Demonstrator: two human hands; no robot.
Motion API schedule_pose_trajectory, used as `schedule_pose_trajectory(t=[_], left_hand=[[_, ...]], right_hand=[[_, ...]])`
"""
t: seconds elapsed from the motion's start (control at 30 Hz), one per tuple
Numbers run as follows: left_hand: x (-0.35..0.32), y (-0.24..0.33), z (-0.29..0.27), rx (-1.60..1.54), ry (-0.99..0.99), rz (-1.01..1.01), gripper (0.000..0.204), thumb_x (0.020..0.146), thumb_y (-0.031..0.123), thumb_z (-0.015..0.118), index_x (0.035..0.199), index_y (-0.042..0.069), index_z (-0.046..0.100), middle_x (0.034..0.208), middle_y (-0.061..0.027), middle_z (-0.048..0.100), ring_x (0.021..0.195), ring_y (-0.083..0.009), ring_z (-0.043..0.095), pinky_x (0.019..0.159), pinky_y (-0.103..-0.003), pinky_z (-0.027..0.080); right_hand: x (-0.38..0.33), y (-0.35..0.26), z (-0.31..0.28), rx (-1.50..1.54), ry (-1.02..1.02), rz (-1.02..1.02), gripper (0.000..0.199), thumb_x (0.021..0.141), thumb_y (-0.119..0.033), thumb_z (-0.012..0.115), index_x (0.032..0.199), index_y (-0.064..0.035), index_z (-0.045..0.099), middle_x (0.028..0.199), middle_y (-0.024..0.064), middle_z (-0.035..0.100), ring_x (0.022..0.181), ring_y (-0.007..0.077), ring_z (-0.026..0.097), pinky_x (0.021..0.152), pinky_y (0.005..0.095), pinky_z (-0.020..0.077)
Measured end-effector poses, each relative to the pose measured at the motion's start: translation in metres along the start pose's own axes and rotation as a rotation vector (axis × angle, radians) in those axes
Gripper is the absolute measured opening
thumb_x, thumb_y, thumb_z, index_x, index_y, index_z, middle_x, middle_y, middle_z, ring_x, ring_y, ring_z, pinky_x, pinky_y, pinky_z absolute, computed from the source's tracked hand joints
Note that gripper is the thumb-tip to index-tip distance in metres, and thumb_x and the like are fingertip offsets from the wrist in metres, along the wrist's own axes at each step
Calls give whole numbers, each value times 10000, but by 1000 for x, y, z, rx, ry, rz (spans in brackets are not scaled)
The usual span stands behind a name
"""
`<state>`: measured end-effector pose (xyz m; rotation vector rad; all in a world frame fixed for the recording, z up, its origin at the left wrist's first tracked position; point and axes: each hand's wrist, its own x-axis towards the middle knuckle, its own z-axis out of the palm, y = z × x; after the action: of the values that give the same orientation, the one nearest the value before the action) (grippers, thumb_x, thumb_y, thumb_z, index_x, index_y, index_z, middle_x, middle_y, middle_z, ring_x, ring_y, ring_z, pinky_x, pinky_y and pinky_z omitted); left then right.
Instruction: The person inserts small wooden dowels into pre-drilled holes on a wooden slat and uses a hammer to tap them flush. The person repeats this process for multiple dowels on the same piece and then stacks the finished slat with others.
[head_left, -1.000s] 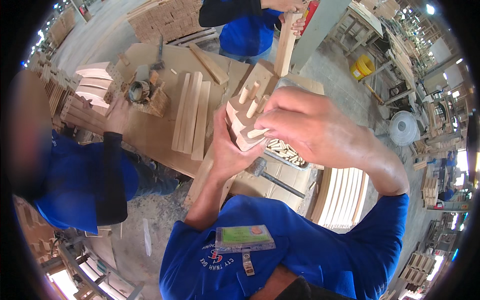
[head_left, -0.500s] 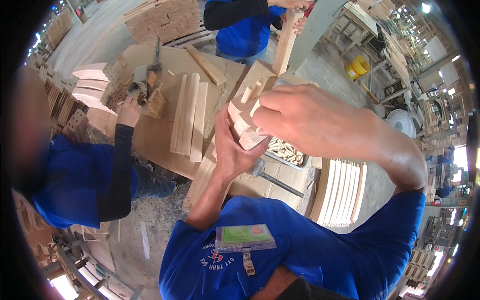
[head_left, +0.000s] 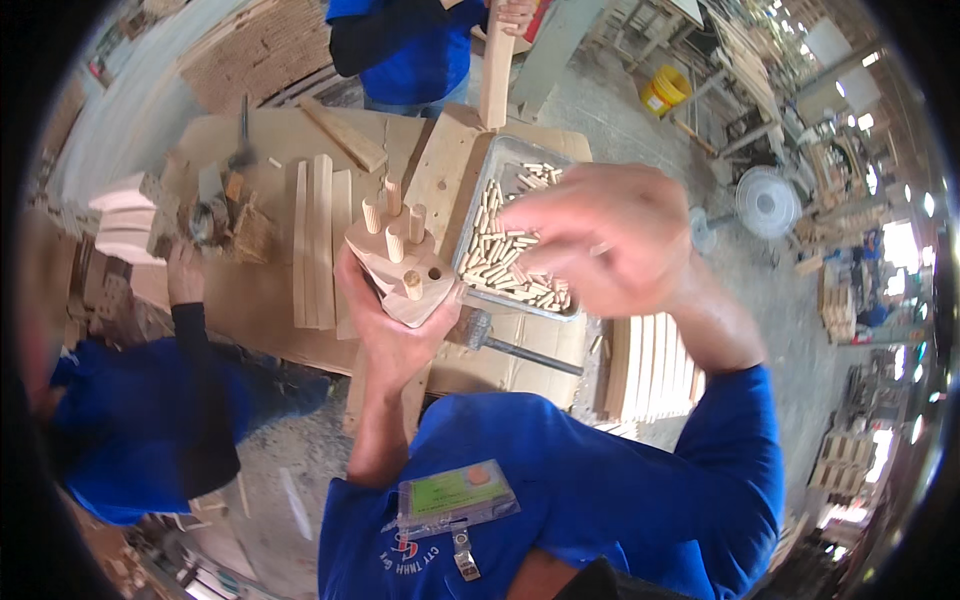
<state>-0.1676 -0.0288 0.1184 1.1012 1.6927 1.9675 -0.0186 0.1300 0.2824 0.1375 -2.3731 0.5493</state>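
Observation:
My left hand [head_left: 392, 340] is wrapped round the ends of a small bundle of pale wooden parts [head_left: 432, 298]. Several wooden dowels [head_left: 396, 243] stand upright in holes in their end faces, and one round hole is bare. Over the metal tray [head_left: 525, 308] of loose dowels [head_left: 492, 262], my right hand [head_left: 615, 240] is smeared by motion; its fingers look bent, and whether they hold anything is hidden. Below the tray lies a hammer [head_left: 478, 330] with a dark handle, near my left hand.
A co-worker [head_left: 140, 420] on the left reaches toward stacked curved wood [head_left: 125, 215]. Another person [head_left: 415, 60] across the table holds an upright board [head_left: 495, 75]. Wooden strips [head_left: 318, 245] lie on the cardboard-covered table [head_left: 270, 135]. Curved slats [head_left: 640, 375] are stacked at my right.
My right hand has left the wooden parts and moved right over the dowel tray. The parts have tilted in my left hand, so their dowelled end faces now show.

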Motion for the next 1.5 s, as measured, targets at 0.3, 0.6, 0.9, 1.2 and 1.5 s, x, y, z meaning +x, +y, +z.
schedule_pose_trajectory(t=[0.3,0.6,0.9,1.2,1.5], left_hand=[[4,3,-5,52,-59,-36,1054,718,115,924,1531,-16,265,1379,-173,458,1245,-238,552,1031,-391,507],[1,-1,-1,54,-44,-47,1055,718,50,931,1522,6,249,1358,-160,484,1187,-224,582,976,-362,539],[4,-4,1,-60,-102,-28,1115,709,27,927,1565,42,213,1401,-144,457,1267,-226,529,1054,-403,485],[8,4,5,-77,-70,19,1003,741,88,923,1515,1,291,1379,-144,487,1267,-221,561,1076,-397,484],[4,12,3,-26,-81,63,1029,724,72,925,1528,6,285,1412,-150,474,1293,-224,560,1083,-398,492]], right_hand=[[-219,192,139,-81,-171,908,186,934,-161,701,1090,-70,745,1006,188,729,915,363,731,830,460,581],[-237,197,189,-192,-297,1067,258,980,-240,657,1174,-74,691,1178,202,669,1034,408,704,887,519,562],[-96,91,42,382,-61,771,122,964,-12,710,1085,-25,717,986,57,704,815,119,663,687,277,541],[17,6,-3,8,-352,131,163,943,-82,721,1086,-51,651,940,79,624,805,309,682,665,423,543],[50,-25,-11,-267,-645,-133,154,856,-64,665,989,-6,614,887,112,585,827,293,704,700,390,585]])
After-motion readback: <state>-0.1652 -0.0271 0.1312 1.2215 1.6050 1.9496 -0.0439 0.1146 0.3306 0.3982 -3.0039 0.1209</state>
